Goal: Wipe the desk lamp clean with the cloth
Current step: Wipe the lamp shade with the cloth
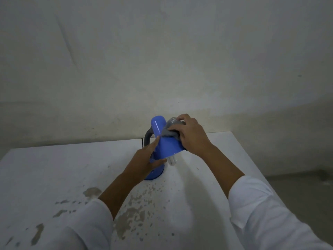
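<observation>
Your right hand [191, 137] clutches cloth [169, 130] on lamp shade [164, 144], 2 o'clock flank | shade axis 11-to-5 | your left hand [146, 160] grips 7 o'clock rim

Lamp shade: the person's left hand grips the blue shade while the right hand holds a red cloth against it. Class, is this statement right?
No. The head view shows the cloth is grey, not red. The rest stands: the left hand grips the blue lamp shade while the right hand holds the cloth against it.
</observation>
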